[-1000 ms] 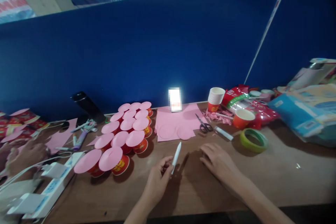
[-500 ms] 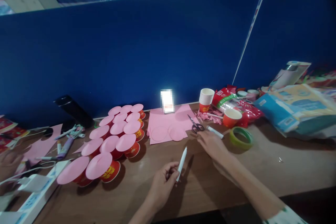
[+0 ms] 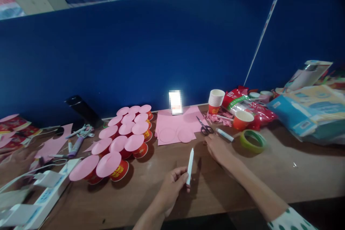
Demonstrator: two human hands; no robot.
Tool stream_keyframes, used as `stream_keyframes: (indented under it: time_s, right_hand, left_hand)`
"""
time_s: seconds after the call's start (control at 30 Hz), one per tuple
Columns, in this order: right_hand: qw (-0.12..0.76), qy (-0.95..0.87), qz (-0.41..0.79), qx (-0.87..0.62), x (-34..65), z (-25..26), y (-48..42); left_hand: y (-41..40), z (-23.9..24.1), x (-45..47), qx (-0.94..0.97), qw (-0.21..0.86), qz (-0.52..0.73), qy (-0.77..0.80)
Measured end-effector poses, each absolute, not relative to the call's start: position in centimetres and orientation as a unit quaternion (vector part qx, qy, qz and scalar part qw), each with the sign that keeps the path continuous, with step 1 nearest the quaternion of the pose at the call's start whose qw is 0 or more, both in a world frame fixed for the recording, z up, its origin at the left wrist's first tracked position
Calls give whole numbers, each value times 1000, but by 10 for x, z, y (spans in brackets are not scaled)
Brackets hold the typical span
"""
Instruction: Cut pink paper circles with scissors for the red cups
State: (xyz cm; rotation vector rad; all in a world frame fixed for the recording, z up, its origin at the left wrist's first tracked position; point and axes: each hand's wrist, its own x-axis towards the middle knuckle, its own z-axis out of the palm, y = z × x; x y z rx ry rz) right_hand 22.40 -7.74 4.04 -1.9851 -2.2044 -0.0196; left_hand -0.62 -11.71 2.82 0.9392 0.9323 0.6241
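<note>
My left hand (image 3: 174, 188) is closed around a white pen (image 3: 190, 167), which stands nearly upright with its tip up, above the table. My right hand (image 3: 217, 147) lies low over the table with its fingers partly spread. Its fingertips are at the handles of the dark scissors (image 3: 207, 129); whether they touch, I cannot tell. Just right of the fingers lies a white tube (image 3: 224, 135). Behind my hands are pink paper sheets (image 3: 176, 120), with a pink paper disc (image 3: 185, 134) and a drawn circle on the front one.
Upside-down red paper cups (image 3: 118, 171) topped with pink cones (image 3: 108, 164) stand in rows at left. A power strip (image 3: 51, 190) and another person's hand (image 3: 16, 161) are farther left. Rightward are stacked cups (image 3: 216, 99), a single cup (image 3: 242, 119), a tape roll (image 3: 252, 141) and packages (image 3: 304, 109).
The camera view has shifted slightly, so the table things appear farther right. My left hand still grips the pen, now held more upright. My right hand stays by the scissors.
</note>
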Motion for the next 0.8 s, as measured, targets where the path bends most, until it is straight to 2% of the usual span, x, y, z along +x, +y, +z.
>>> stream_keyframes:
  time_s: [0.1,0.17,0.27,0.33,0.47,0.8]
  right_hand:
    - [184,-723,76,-661,223,43,-84]
    - [317,-668,189,-646,218,41,-87]
    - [537,-461,429,-561,205,36,-90]
    - [604,-322,537,-492,195,32,-92]
    - [618,-214,620,-433,183,26,-95]
    - [607,-218,614,-454,178,28,-98]
  left_hand:
    - [-120,30,-3,413,750,287,430]
    - [-122,31,-3,412,751,289,427]
    - [-125,32,-4,414,757,288,417]
    - [-126,32,-4,412,758,283,419]
    - [-127,33,-2,422,756,277,418]
    - [-127,32,-2,442,754,267,407]
